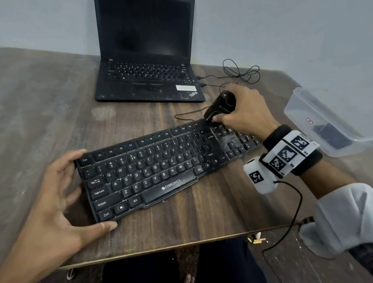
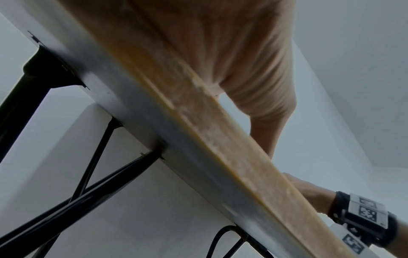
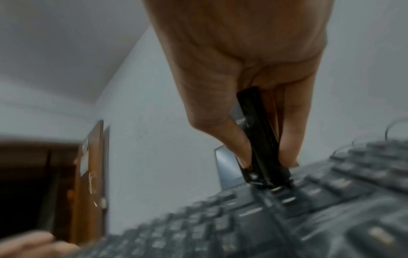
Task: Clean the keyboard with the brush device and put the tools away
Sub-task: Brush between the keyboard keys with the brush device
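A black keyboard (image 1: 160,167) lies slantwise on the wooden table (image 1: 38,99). My left hand (image 1: 89,190) holds its left end, thumb at the front corner and fingers at the Esc corner. My right hand (image 1: 222,119) grips a black brush device (image 1: 221,105), whose tip touches the keys at the keyboard's upper right, near the backspace key. In the right wrist view the brush device (image 3: 258,139) is pinched between thumb and fingers (image 3: 289,153), with its tip down on the blurred keyboard (image 3: 287,218). The left wrist view shows only my palm (image 2: 220,43) above the table edge (image 2: 198,122).
An open black laptop (image 1: 146,76) stands behind the keyboard, with thin cables (image 1: 242,71) looping to its right. A clear plastic box (image 1: 321,122) sits tilted at the table's right edge, something dark inside. The near table edge runs just below the keyboard.
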A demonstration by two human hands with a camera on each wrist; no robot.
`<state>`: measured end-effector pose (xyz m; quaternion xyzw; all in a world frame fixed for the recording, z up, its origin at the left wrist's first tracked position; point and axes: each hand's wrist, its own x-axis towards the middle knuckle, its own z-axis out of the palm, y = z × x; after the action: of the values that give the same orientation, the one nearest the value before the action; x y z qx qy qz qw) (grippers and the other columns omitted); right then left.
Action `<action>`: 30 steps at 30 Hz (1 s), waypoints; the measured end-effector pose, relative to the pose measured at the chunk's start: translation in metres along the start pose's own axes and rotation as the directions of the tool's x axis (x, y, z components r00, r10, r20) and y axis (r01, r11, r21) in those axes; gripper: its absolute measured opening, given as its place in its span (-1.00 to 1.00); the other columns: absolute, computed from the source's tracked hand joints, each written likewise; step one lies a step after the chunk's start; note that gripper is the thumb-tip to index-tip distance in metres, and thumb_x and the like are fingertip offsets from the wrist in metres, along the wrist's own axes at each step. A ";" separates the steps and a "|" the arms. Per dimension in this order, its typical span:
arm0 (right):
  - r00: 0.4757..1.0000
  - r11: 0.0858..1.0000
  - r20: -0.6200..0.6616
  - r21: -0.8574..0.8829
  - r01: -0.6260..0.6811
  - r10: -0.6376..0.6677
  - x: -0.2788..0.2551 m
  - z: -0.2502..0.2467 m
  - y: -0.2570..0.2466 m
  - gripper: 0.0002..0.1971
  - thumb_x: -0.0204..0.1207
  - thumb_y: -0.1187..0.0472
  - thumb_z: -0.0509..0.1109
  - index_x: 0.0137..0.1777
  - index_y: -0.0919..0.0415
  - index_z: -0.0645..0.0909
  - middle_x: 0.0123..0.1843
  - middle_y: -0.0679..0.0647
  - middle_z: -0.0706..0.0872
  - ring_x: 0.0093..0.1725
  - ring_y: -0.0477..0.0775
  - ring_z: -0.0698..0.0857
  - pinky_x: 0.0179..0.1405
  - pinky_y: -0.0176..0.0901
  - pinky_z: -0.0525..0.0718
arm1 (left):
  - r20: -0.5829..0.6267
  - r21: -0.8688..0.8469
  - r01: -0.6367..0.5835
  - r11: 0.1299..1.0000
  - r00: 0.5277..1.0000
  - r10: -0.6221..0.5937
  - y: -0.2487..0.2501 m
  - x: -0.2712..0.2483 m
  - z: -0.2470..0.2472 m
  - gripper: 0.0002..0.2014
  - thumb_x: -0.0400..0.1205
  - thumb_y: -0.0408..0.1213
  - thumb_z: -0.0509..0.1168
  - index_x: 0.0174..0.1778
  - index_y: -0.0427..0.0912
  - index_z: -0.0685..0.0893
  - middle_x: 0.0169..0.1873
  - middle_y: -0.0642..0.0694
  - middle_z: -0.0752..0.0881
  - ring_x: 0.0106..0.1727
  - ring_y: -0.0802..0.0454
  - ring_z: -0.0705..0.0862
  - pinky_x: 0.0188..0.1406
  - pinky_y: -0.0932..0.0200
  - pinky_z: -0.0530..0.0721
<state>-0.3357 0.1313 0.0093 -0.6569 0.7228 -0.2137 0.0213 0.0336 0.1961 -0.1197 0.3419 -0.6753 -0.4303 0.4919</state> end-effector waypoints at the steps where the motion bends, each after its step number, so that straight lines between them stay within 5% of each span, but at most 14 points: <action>1: 0.997 0.998 0.062 0.021 0.051 -0.052 -0.001 -0.001 0.000 -0.61 0.43 0.13 0.73 0.17 0.02 0.65 0.04 -0.07 0.80 0.09 0.03 0.79 0.19 -0.06 0.75 | -0.003 0.000 0.006 1.000 1.000 -0.006 0.000 0.000 0.000 0.31 -0.08 -0.62 0.74 0.61 0.04 0.36 0.61 -0.03 0.48 0.66 -0.04 0.45 0.59 -0.38 0.43; 3: 0.979 0.991 0.156 0.047 0.128 -0.134 -0.002 -0.005 0.000 -0.62 0.42 0.18 0.74 0.15 0.01 0.66 0.03 -0.12 0.80 0.10 -0.02 0.78 0.19 -0.10 0.72 | -0.001 0.009 0.007 1.000 1.000 -0.007 0.000 0.001 -0.001 0.31 -0.08 -0.61 0.74 0.61 0.07 0.36 0.62 -0.03 0.47 0.68 -0.04 0.43 0.58 -0.36 0.44; 8: 0.976 0.989 0.161 0.020 0.147 -0.149 0.007 -0.016 0.008 -0.61 0.41 0.23 0.75 0.12 -0.01 0.66 0.05 -0.12 0.82 0.08 -0.05 0.80 0.32 0.11 0.78 | -0.002 0.013 -0.002 1.000 1.000 0.002 0.004 0.000 0.001 0.26 -0.05 -0.54 0.73 0.60 0.02 0.35 0.62 -0.02 0.45 0.69 0.05 0.40 0.56 -0.07 0.47; 11: 0.921 0.951 0.238 0.112 0.289 -0.308 -0.003 -0.007 -0.020 -0.62 0.42 0.26 0.74 0.15 -0.02 0.69 0.09 -0.19 0.82 0.15 -0.21 0.79 0.32 -0.01 0.77 | -0.003 -0.003 -0.003 1.000 1.000 0.003 0.006 0.000 0.001 0.24 -0.03 -0.53 0.73 0.59 0.08 0.34 0.61 0.01 0.46 0.69 0.06 0.38 0.61 -0.20 0.48; 19: 0.775 0.808 0.233 0.216 0.548 -0.588 -0.021 0.033 -0.111 -0.63 0.38 0.16 0.71 0.15 0.06 0.68 -0.05 -0.10 0.87 -0.04 -0.09 0.84 0.02 0.07 0.83 | 0.031 -0.008 0.031 1.000 0.999 -0.030 0.010 0.000 -0.001 0.28 0.03 -0.61 0.78 0.63 0.00 0.28 0.61 0.09 0.45 0.70 0.07 0.36 0.58 -0.37 0.44; 22: 0.719 0.749 0.213 0.231 0.621 -0.661 -0.028 0.051 -0.148 -0.63 0.34 0.17 0.69 0.10 0.13 0.67 -0.14 -0.10 0.81 -0.16 -0.01 0.78 -0.11 0.09 0.78 | 0.017 0.004 0.043 0.999 0.999 -0.043 0.013 -0.002 -0.002 0.27 0.07 -0.59 0.78 0.64 0.03 0.27 0.59 0.13 0.46 0.67 0.11 0.40 0.58 -0.24 0.49; 25: 0.675 0.693 0.162 0.204 0.691 -0.720 -0.037 0.065 -0.175 -0.62 0.28 0.16 0.67 0.04 0.14 0.63 -0.24 -0.09 0.70 -0.24 0.11 0.67 -0.19 0.12 0.69 | 0.005 0.009 0.043 0.999 0.999 -0.043 0.014 -0.002 -0.002 0.25 0.12 -0.66 0.73 0.63 0.08 0.24 0.51 0.24 0.53 0.57 0.22 0.53 0.51 0.14 0.57; 30: 0.658 0.676 0.156 0.207 0.708 -0.737 -0.046 0.067 -0.181 -0.58 0.30 0.19 0.65 0.13 0.13 0.61 -0.23 -0.07 0.80 -0.18 0.19 0.78 -0.19 0.10 0.73 | 0.002 0.016 0.064 0.998 0.998 -0.064 0.008 -0.002 -0.004 0.36 0.11 -0.63 0.75 0.71 0.10 0.11 0.61 0.24 0.42 0.58 0.20 0.53 0.52 0.12 0.56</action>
<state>-0.1383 0.1478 -0.0024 -0.9070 0.3790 -0.1739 0.0588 0.0374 0.2001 -0.1122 0.3668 -0.6680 -0.4409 0.4742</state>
